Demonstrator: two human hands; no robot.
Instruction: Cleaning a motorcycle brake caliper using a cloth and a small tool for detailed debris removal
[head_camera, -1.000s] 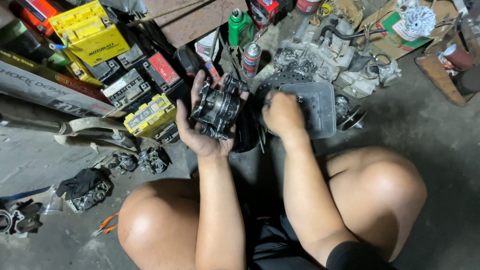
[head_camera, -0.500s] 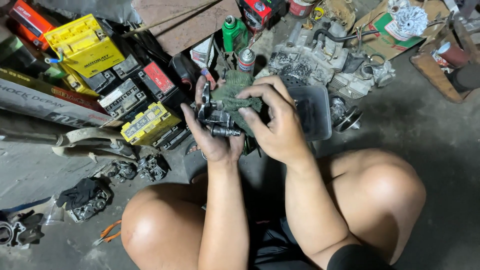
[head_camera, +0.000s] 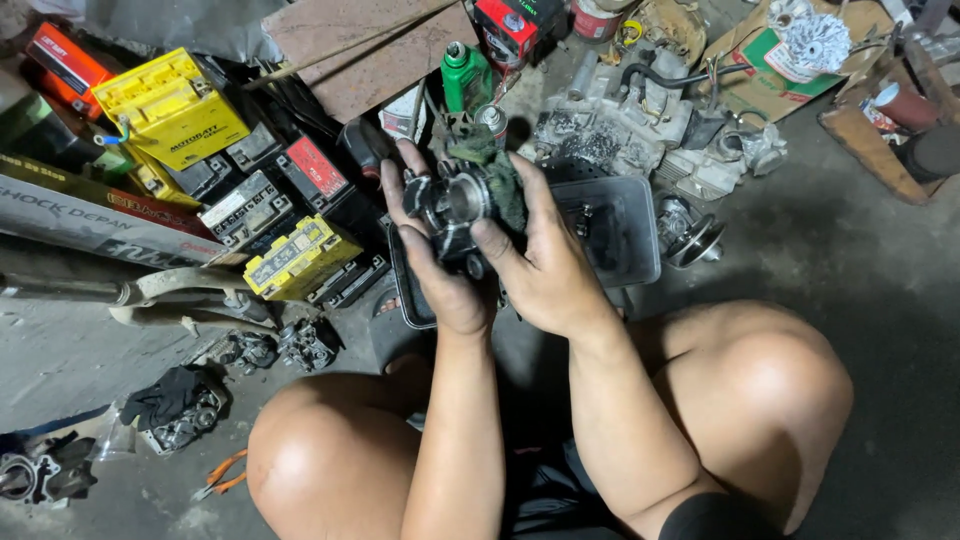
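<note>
A dark, greasy metal engine part (head_camera: 455, 208) with a round bore is held up in front of me by my left hand (head_camera: 435, 255), palm under it and fingers curled around its left side. My right hand (head_camera: 545, 265) presses a dirty green rag (head_camera: 497, 172) against the part's right and top side, thumb on the front of the part. Both hands hover above a grey plastic tray (head_camera: 620, 235) on the floor, between my bare knees.
Yellow, red and black batteries (head_camera: 180, 110) are stacked at the left. A green bottle (head_camera: 463, 75), a spray can (head_camera: 490, 120) and a grey engine casing (head_camera: 640, 125) lie beyond the tray. Small carburetor-like parts (head_camera: 290, 345) and orange-handled pliers (head_camera: 225, 475) lie by my left knee.
My right hand left the tray, brought the green rag onto the part, and now wraps it around the part's right side. The part has been turned in my left hand.
</note>
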